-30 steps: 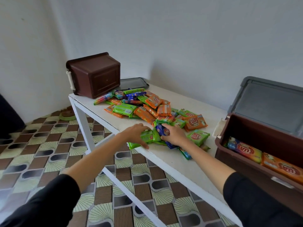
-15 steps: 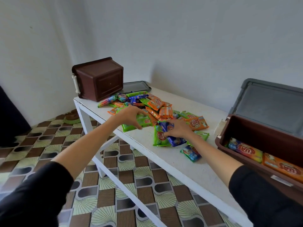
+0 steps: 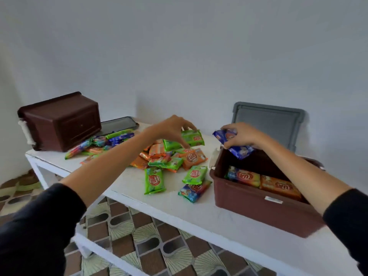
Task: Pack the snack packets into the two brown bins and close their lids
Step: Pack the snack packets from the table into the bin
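A pile of snack packets (image 3: 169,158), green, orange and blue, lies in the middle of the white table (image 3: 199,216). My left hand (image 3: 171,129) grips green packets (image 3: 191,138) lifted above the pile. My right hand (image 3: 242,136) holds a blue packet (image 3: 238,150) over the back left corner of the open brown bin (image 3: 258,208) on the right. That bin has packets (image 3: 262,181) lying inside. A second brown bin (image 3: 59,121) lies tipped on its side at the table's far left.
A grey lid (image 3: 268,120) leans against the wall behind the right bin. Another grey lid (image 3: 117,125) lies flat beside the tipped bin. Patterned floor tiles (image 3: 149,246) show below the table's near edge.
Both hands have risen from the pile and swung right. The right hand carried the blue packet over the open bin, and the left hand lifted green packets. The view turned right.
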Available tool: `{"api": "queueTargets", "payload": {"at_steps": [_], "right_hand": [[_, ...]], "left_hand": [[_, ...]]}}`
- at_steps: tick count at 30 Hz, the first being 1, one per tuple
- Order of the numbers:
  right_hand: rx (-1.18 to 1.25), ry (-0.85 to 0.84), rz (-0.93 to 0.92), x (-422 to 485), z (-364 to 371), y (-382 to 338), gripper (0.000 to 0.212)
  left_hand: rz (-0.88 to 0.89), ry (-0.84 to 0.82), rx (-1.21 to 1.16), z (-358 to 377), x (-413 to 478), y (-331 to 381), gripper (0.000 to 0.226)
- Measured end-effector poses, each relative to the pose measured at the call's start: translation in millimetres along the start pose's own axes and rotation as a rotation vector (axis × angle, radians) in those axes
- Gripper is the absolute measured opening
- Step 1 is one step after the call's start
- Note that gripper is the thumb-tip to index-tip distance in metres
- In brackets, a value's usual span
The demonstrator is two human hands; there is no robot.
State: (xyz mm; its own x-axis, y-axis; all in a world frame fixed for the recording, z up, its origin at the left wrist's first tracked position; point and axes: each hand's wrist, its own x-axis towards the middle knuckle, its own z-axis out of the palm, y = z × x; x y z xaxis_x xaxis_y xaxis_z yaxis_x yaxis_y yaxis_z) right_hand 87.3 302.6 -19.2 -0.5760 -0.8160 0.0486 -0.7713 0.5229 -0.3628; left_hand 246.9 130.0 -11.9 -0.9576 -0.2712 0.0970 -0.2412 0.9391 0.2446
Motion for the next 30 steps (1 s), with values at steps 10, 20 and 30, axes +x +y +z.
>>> {"api": "queueTargets", "payload": {"at_steps": [10,20,30], "right_hand": [[-0.176,-0.116,0.200,-50,-1,120,0.085],[-0.336,-0.162,0.131,-66,49,168,0.089],[-0.302,-0.095,0.069,-53,52,167,0.066]], "left_hand": [[0.363,-0.174,0.024,80,91,117,0.069],[0.405,-0.251,0.248,160,117,119,0.071],[0.461,-0.252,0.237,161,123,115,0.066]]}}
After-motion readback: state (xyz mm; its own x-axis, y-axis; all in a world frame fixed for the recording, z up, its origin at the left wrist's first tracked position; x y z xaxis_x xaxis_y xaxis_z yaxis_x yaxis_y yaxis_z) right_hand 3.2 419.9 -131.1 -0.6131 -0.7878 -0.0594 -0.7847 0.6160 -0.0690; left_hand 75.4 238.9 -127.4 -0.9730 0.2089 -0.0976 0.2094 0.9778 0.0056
